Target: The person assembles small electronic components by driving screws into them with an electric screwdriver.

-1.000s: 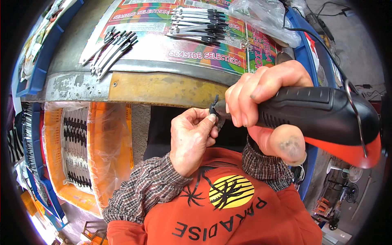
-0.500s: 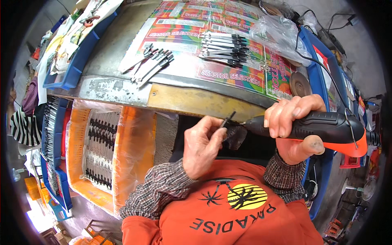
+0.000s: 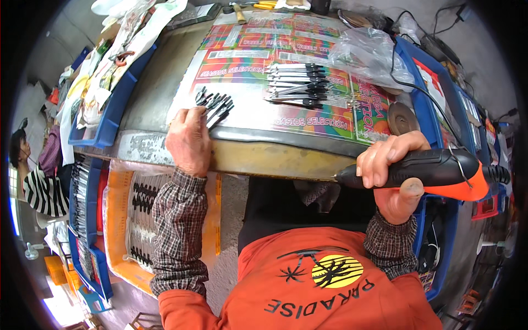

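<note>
Black plastic with an orange-red tail: that's our driver (image 3: 426,165), lying crosswise in the right grip (image 3: 391,170), nose pointing left by the worktop's (image 3: 148,93) front edge. We'd rate it the heaviest item in reach, rigid, shell probably not too slick. Best hold looks like round the barrel behind the nose, where we have it: fingers wrapped over the top, thumb along the near side. Thick cable end (image 3: 499,175) at the tail may add drag. Rods (image 3: 220,107), slim, black and white, sit in a loose small pile on the worktop. We read them as light, stiff and smooth, apt to roll; pinch mid-shaft, go easy on the black end fittings, which could snap. Left grip (image 3: 188,144) is at the pile's near-left end, back of hand up, fingers bunched narrow; can't tell if a rod is pinched, the knuckles hide the tips. Left arm reaches forward, checked sleeve (image 3: 179,225) over the orange crate (image 3: 118,220), wrist near the worktop edge. Right arm is bent closer in, wrist turned so the driver spans across our front. Second bundle (image 3: 300,85) lies farther right, apart from both grips.
</note>
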